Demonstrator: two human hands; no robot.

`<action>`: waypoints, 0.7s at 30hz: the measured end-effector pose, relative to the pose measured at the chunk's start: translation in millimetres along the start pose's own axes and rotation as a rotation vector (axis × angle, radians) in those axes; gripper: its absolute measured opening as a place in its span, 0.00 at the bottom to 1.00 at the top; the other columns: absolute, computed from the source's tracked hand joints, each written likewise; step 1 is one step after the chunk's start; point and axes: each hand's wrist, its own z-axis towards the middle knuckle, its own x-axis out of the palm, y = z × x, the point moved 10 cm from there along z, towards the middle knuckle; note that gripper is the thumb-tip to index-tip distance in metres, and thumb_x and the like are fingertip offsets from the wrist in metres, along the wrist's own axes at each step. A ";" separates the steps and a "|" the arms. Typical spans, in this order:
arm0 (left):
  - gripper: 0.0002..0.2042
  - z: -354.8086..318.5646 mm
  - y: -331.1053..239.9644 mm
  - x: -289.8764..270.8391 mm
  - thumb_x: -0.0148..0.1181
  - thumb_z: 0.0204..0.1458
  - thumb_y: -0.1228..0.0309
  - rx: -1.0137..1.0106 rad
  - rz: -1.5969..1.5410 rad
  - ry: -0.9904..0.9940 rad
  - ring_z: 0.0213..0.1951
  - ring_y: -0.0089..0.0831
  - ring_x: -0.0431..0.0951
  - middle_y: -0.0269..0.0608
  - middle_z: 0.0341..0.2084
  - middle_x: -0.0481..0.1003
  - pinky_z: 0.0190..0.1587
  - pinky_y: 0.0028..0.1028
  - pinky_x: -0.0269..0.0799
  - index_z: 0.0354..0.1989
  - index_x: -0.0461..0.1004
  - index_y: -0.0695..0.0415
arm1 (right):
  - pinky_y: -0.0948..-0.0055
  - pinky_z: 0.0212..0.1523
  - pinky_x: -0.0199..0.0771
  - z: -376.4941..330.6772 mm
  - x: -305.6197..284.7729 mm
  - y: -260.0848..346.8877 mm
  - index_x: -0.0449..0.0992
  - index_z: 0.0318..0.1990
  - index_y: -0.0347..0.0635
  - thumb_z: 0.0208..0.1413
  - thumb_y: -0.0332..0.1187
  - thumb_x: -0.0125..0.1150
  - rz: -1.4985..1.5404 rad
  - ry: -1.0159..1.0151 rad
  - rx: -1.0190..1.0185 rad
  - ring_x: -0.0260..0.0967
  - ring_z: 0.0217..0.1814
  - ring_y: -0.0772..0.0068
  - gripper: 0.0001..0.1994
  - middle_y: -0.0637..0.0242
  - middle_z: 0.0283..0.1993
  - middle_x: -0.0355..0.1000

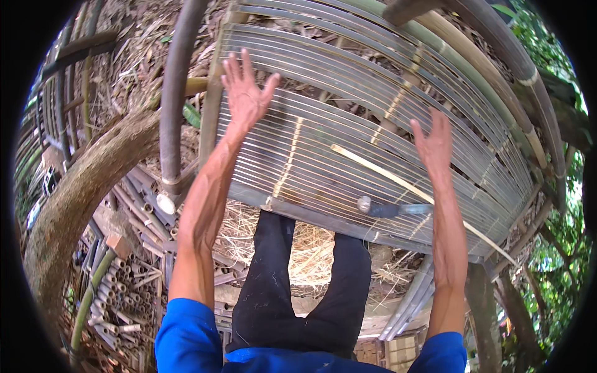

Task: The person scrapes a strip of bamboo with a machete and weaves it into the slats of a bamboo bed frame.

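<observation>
My left hand [247, 99] is over the far left part of a slatted bamboo platform [323, 133], fingers spread and holding nothing. Toward the right side, my right hand [433, 143] is also over the slats with its fingers apart and nothing in them. Whether either palm touches the slats, I cannot tell. A pale, thin bamboo strip [382, 173] lies slantwise across the platform and passes under my right forearm. Near the front edge rests a short tool [385, 209] with a rounded light end and a dark middle; its right end reaches toward my right forearm.
A thick dark pole [180, 87] rises left of the platform, beside a curved trunk [93, 168]. Bamboo rails [491, 81] bound the far right side. Cut bamboo tubes [118, 298] are piled at lower left. Straw-like shavings [311, 255] lie below the front edge, between my legs.
</observation>
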 end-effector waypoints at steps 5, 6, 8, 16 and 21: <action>0.49 14.7 5.7 14.0 0.52 0.56 0.33 0.003 0.053 0.045 0.77 0.59 0.35 0.61 0.76 0.37 0.74 0.60 0.32 0.78 0.42 0.48 | 0.50 0.62 0.67 -32.2 19.7 0.3 0.71 0.60 0.34 0.57 0.49 0.67 -0.099 -0.043 0.006 0.62 0.63 0.44 0.31 0.49 0.61 0.61; 0.48 13.6 8.5 13.1 0.52 0.56 0.34 -0.001 0.070 0.047 0.77 0.61 0.36 0.62 0.76 0.39 0.73 0.60 0.34 0.78 0.44 0.50 | 0.49 0.61 0.67 -34.5 21.3 1.3 0.71 0.60 0.35 0.57 0.50 0.68 -0.080 -0.039 -0.010 0.61 0.63 0.45 0.31 0.51 0.61 0.60; 0.47 9.1 7.6 12.5 0.53 0.56 0.34 0.017 0.067 0.015 0.76 0.62 0.38 0.63 0.75 0.42 0.73 0.60 0.36 0.77 0.49 0.51 | 0.50 0.58 0.68 -31.1 13.0 2.8 0.72 0.57 0.36 0.56 0.50 0.68 -0.094 -0.055 -0.018 0.63 0.60 0.47 0.30 0.52 0.57 0.63; 0.47 3.0 10.0 12.5 0.52 0.56 0.33 -0.003 0.117 0.012 0.76 0.61 0.38 0.64 0.75 0.42 0.74 0.57 0.36 0.76 0.51 0.55 | 0.50 0.59 0.64 -20.9 15.3 8.4 0.73 0.54 0.35 0.56 0.54 0.66 -0.164 0.111 -0.096 0.66 0.59 0.48 0.30 0.49 0.54 0.70; 0.50 8.2 9.3 8.9 0.47 0.56 0.30 -0.035 0.134 0.051 0.77 0.61 0.36 0.64 0.76 0.40 0.74 0.57 0.34 0.78 0.44 0.55 | 0.50 0.64 0.62 -24.9 35.2 -13.3 0.74 0.54 0.33 0.53 0.62 0.66 -0.174 0.026 -0.085 0.66 0.62 0.46 0.37 0.44 0.60 0.69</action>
